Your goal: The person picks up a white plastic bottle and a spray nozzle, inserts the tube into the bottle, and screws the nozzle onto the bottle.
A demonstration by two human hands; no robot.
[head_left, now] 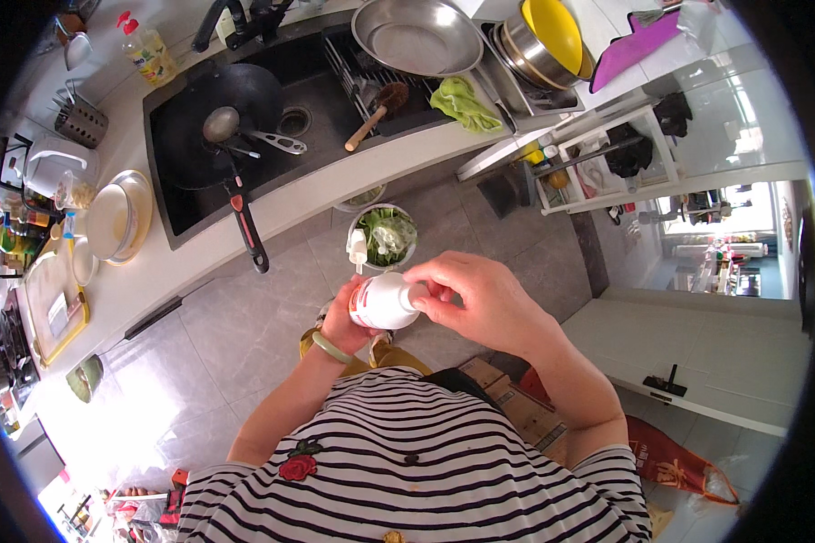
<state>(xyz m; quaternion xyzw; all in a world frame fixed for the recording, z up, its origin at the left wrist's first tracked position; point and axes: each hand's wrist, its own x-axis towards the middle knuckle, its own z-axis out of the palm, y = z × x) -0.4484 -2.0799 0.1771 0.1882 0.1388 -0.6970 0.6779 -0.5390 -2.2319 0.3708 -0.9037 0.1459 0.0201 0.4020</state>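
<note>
In front of my striped shirt, my left hand (342, 324) is wrapped round a white plastic bottle (385, 301) with red print on its side. The bottle is tilted, its narrow end toward the right. My right hand (466, 294) pinches at that narrow end with thumb and fingers; whether a small cap is between them is hidden. A white pump nozzle (358, 246) sticks up just beyond my left fingers, and I cannot tell what holds it. Past the bottle, on the floor, stands a bin (385, 237) with green leaves and clear plastic in it.
A dark sink (181, 213) holds a wok (235, 95), with a ladle (220, 125) and a slotted spoon (281, 142). A brush (376, 118), a green cloth (465, 104) and a steel pan (417, 36) lie along the counter. Right of me is a white cabinet (688, 344).
</note>
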